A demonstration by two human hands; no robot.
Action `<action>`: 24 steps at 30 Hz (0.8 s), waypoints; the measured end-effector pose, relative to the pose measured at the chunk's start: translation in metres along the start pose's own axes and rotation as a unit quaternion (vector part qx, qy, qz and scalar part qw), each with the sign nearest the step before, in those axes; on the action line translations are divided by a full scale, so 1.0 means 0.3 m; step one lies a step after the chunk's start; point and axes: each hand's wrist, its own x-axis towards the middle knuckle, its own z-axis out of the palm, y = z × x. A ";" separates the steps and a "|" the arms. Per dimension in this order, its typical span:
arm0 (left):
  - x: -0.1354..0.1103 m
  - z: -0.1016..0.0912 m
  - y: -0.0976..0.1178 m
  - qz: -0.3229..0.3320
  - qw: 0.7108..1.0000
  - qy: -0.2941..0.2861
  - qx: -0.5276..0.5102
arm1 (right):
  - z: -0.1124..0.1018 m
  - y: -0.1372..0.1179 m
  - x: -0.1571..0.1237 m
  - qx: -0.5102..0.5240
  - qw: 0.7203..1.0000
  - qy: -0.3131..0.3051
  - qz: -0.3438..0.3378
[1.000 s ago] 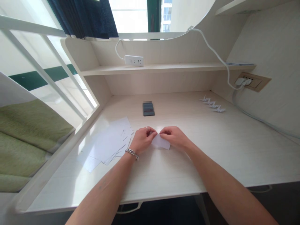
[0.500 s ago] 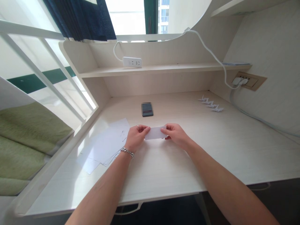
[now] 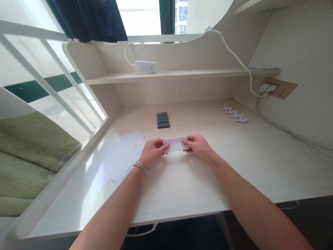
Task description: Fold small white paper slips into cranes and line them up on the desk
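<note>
Between my two hands is a small white rectangle of paper (image 3: pixel 174 145), held just above the desk. My left hand (image 3: pixel 154 151) pinches its left end, thumb on top and fingers beneath. At the other end, my right hand (image 3: pixel 197 146) grips it the same way. The fingers under the paper are partly hidden. Loose white paper sheets (image 3: pixel 119 156) lie on the desk to the left of my left hand. Beyond the hands rests a small dark rectangular object (image 3: pixel 163 120), its face blurred out.
Several white folded paper cranes (image 3: pixel 235 114) stand in a row at the back right of the desk (image 3: pixel 260 163). A white power strip (image 3: pixel 146 66) sits on the shelf (image 3: pixel 182 73). Its white cable hangs near the wall socket (image 3: pixel 278 87) on the right.
Both hands have shifted slightly to the right with the paper, which is now tilted a little, its right end higher. The view has moved slightly too.
</note>
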 end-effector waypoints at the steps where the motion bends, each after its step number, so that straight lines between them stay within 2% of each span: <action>1: 0.000 0.000 -0.002 0.002 1.000 0.004 0.008 | -0.001 0.001 0.001 0.003 1.000 -0.001 0.001; 5: 0.006 -0.014 -0.006 -0.007 0.999 0.051 -0.009 | -0.011 0.006 0.006 0.013 1.000 -0.012 0.010; 8: 0.009 -0.021 -0.005 -0.014 0.998 0.065 -0.022 | -0.015 0.007 0.004 0.025 0.999 -0.026 0.015; 16: 0.000 -0.013 0.009 -0.028 0.998 0.028 -0.045 | -0.014 0.006 -0.001 -0.008 0.999 -0.028 -0.022; 18: -0.004 -0.013 0.016 -0.036 0.996 0.024 -0.076 | -0.017 0.010 0.000 -0.006 0.999 -0.022 -0.042; 21: -0.007 -0.017 0.024 -0.049 0.989 0.023 -0.136 | -0.017 0.018 0.001 -0.004 0.994 -0.038 -0.106; 24: -0.005 -0.027 0.023 -0.072 0.983 0.014 -0.171 | -0.013 0.024 0.003 -0.051 0.987 -0.041 -0.147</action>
